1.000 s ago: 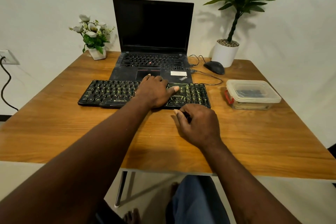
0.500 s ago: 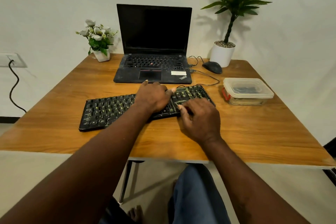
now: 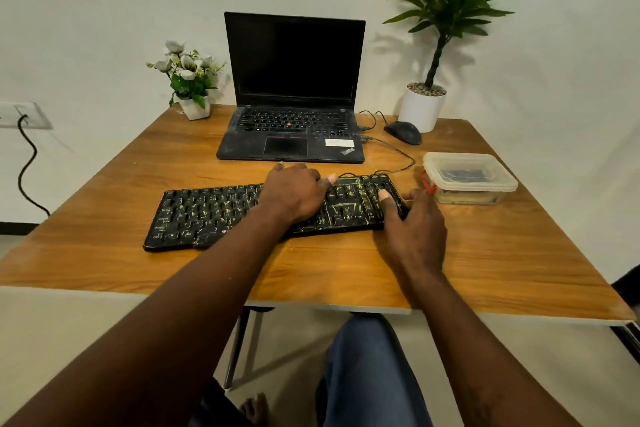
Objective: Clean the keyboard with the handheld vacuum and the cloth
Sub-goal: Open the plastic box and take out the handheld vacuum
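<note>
- The brown wood-grain table (image 3: pixel 104 204) carried everything.
- A tall green leafy plant in a white round pot (image 3: pixel 420 109) stood at the far right corner.
- An open black laptop with a dark screen (image 3: pixel 294 80) sat at the far middle.
- The black full-size keyboard streaked with yellow-green marks (image 3: pixel 207 215) lay skewed in front of the laptop, right end farther away.
- The left hand (image 3: pixel 294 192) lay palm down on the keys, fingers bent over the far edge, gripping.
- The right hand (image 3: pixel 415 225) clasped the keyboard's right end, thumb on the keys.
- A clear lidded plastic box (image 3: pixel 467 177) sat just beside that end.
- White flowers in a small white pot (image 3: pixel 188 80) stood left of the laptop.
- A black mouse (image 3: pixel 403 132) lay by the plant pot.
</note>
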Action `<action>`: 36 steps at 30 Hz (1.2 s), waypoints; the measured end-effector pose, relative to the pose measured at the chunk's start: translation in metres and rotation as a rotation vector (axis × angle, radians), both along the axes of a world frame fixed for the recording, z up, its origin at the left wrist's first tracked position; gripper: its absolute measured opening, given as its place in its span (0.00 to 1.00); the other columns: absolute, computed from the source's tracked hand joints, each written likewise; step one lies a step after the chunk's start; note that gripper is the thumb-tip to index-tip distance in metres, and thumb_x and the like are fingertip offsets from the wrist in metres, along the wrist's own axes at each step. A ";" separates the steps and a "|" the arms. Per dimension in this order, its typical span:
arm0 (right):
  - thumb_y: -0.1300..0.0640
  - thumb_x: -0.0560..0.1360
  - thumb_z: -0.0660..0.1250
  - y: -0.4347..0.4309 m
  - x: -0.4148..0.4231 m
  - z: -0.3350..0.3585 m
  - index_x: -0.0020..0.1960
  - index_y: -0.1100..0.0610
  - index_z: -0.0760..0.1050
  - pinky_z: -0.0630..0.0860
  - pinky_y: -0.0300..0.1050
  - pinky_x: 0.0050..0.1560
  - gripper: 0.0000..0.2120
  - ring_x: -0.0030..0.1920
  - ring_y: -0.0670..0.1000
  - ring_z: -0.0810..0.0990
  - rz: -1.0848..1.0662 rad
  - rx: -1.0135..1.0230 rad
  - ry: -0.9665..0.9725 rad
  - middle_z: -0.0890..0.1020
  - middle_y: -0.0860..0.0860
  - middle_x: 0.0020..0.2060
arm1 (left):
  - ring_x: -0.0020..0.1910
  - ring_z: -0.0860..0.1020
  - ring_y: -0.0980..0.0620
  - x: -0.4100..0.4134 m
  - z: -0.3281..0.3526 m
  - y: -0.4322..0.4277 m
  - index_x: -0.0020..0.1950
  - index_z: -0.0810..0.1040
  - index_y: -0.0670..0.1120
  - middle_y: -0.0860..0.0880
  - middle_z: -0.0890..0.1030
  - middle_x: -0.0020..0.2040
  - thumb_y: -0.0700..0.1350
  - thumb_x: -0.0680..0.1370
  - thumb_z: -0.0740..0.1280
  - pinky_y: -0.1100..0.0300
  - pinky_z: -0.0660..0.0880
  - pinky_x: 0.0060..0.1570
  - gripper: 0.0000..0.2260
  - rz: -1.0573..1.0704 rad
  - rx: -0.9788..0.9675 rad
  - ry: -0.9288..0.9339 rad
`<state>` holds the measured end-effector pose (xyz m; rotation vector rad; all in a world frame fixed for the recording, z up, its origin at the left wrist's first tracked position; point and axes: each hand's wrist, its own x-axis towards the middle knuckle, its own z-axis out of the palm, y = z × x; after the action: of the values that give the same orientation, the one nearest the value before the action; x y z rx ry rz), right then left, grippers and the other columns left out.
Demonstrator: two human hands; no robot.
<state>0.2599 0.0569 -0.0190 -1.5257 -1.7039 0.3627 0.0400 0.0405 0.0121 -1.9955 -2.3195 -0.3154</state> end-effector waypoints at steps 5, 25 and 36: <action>0.28 0.75 0.56 -0.005 0.013 -0.004 0.55 0.49 0.74 0.80 0.58 0.52 0.26 0.47 0.53 0.81 -0.019 0.028 0.049 0.83 0.49 0.47 | 0.47 0.75 0.51 0.003 -0.005 -0.015 0.56 0.82 0.47 0.47 0.83 0.51 0.61 0.87 0.46 0.42 0.66 0.72 0.28 -0.065 0.007 -0.001; 0.39 0.79 0.67 -0.015 0.025 -0.002 0.37 0.53 0.75 0.75 0.50 0.38 0.20 0.34 0.50 0.78 0.015 0.026 0.094 0.80 0.46 0.32 | 0.48 0.80 0.47 0.011 -0.008 -0.050 0.57 0.83 0.48 0.46 0.83 0.50 0.65 0.84 0.44 0.49 0.76 0.54 0.32 -0.070 0.031 -0.002; 0.43 0.80 0.68 -0.016 0.042 0.000 0.38 0.53 0.78 0.78 0.51 0.36 0.17 0.35 0.52 0.80 0.155 -0.024 0.227 0.81 0.49 0.32 | 0.40 0.76 0.49 0.032 0.004 -0.045 0.49 0.81 0.48 0.48 0.80 0.40 0.67 0.84 0.46 0.49 0.73 0.50 0.31 0.053 0.000 0.060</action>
<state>0.3014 0.0406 -0.0187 -1.3173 -1.6450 0.6152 0.0725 -0.0049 0.0161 -1.9127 -2.3312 -0.2487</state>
